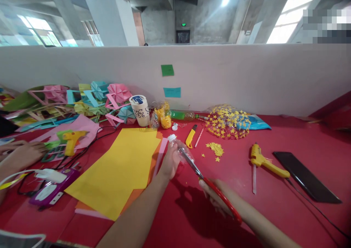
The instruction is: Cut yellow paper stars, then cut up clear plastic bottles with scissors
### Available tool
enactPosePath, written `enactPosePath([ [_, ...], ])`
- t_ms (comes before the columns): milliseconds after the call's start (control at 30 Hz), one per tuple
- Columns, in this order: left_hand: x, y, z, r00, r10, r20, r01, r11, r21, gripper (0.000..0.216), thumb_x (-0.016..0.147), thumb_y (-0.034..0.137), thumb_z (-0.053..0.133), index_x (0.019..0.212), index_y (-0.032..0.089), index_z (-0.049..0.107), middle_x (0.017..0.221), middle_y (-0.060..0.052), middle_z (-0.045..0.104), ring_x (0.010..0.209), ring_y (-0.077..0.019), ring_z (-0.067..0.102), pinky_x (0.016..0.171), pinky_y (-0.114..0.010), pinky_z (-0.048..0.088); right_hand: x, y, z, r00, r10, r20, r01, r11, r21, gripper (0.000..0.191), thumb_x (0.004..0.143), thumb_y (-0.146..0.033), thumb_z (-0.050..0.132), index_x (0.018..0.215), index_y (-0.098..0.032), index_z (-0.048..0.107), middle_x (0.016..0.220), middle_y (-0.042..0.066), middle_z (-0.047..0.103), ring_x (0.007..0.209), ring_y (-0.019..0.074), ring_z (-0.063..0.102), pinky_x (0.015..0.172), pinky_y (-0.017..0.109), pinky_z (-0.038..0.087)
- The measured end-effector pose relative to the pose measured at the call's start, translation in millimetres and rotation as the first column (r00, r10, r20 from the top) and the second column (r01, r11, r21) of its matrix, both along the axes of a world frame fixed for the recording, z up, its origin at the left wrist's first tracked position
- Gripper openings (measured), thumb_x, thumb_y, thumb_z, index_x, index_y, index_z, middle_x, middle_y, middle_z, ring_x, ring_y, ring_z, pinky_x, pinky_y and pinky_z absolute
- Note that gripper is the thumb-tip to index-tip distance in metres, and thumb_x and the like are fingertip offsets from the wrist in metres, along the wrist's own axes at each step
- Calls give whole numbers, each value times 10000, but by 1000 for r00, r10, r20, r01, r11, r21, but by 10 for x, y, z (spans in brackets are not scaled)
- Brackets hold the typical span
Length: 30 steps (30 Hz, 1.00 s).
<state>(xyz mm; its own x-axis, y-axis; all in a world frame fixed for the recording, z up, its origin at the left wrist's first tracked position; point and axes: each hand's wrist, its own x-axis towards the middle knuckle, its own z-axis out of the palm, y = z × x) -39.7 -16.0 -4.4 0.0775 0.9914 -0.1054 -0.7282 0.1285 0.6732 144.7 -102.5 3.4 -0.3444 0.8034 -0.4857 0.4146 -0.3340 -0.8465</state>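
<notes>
Near the middle of the red table, my left hand point(170, 162) is closed around a clear plastic bottle piece point(188, 153) with a white cap. My right hand point(219, 195) grips scissors point(219, 192) with red handles. Their metal blades reach the clear plastic beside my left fingers; whether they are parted there is hard to see. Just beyond lie a yellow utility knife point(191, 136) and a thin striped stick point(199, 137). A small heap of yellow paper stars point(215, 150) sits to the right of the bottle piece.
Yellow paper sheets point(117, 164) lie left of my arm. A purple power strip point(55, 189) and a glue gun point(71, 140) are farther left, near another person's hand point(24, 156). At right are a glue gun point(263, 162) and a black phone-like slab point(307, 175). A star-covered clear umbrella shape point(227, 121) stands behind.
</notes>
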Motion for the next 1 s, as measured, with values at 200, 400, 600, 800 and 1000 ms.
enactPosePath([
  [200,-11,32,-48,1000,-9,17,9,1000,17,199,809,319,677,928,202,570,852,-25,678,966,-212,659,895,-358,484,-44,21,-4,997,-58,55,55,997,46,600,809,-782,493,617,-222,392,427,-92,334,355,61,329,363,185,252],
  [400,-15,30,-18,1000,-25,18,25,999,24,252,828,400,669,953,195,596,847,-36,680,973,-224,654,906,-369,484,-42,36,-31,997,-59,46,57,997,49,602,788,-793,509,624,-225,397,413,-88,351,334,68,343,348,192,265],
  [600,10,18,-34,999,-36,-4,36,999,14,272,873,445,609,919,178,620,835,-50,685,960,-228,654,894,-356,486,-40,17,-36,999,-41,-11,41,999,-11,591,819,-801,453,695,-224,419,431,-106,358,319,62,338,318,170,300],
  [800,58,0,-105,998,-67,-15,68,994,83,278,885,447,591,946,178,619,908,-57,694,953,-217,650,883,-345,479,-83,10,45,998,-63,-17,63,998,-20,597,811,-809,448,695,-223,418,424,-114,350,303,56,335,313,163,317],
  [1000,49,25,-104,998,-62,-22,63,996,59,288,874,458,605,947,179,606,909,-56,688,958,-223,647,870,-346,480,-74,35,-8,994,-110,0,110,994,-6,588,799,-778,511,640,-224,391,414,-109,334,313,46,306,316,158,257],
])
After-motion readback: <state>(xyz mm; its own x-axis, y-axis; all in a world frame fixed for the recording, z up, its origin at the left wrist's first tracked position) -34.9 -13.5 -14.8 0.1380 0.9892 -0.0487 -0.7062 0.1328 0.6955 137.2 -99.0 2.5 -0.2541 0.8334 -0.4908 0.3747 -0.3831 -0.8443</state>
